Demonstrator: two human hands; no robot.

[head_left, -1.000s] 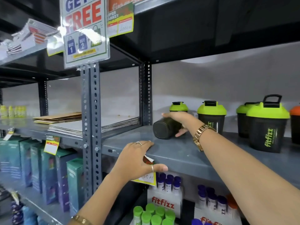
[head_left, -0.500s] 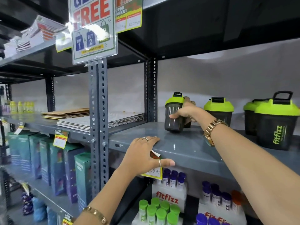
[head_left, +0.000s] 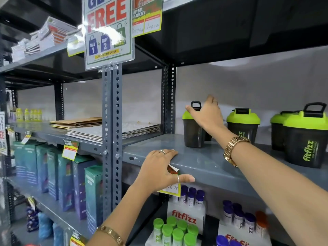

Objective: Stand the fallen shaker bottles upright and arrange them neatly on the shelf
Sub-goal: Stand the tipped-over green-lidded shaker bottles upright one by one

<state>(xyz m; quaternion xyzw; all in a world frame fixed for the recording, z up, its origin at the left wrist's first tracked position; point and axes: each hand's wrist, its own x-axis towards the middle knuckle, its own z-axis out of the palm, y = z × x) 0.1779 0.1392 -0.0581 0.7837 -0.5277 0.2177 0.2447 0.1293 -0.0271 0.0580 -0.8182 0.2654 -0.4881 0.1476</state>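
Note:
A dark shaker bottle with a green lid (head_left: 192, 132) stands upright at the left end of the grey shelf (head_left: 204, 162). My right hand (head_left: 207, 112) hovers at its lid with fingers spread; the thumb touches the lid and the palm is off the bottle. The dark base of another bottle (head_left: 208, 137) shows behind my wrist, its top hidden. More shakers stand upright to the right: one (head_left: 243, 121), one at the back (head_left: 276, 132), and a large one in front (head_left: 305, 139). My left hand (head_left: 159, 169) grips the shelf's front edge, thumb under it on a price tag.
A perforated steel post (head_left: 111, 139) with a promo sign (head_left: 108, 31) stands left of the shelf bay. Flat cardboard sheets (head_left: 113, 130) lie on the neighbouring shelf. Small green-capped and purple-capped bottles (head_left: 175, 231) fill the shelf below, and teal boxes (head_left: 92, 192) line the lower left.
The shaker bottle lay on its side under my right hand; it was tipped upright and now stands alone. My right hand has opened and lifted to its lid. My left hand stayed put.

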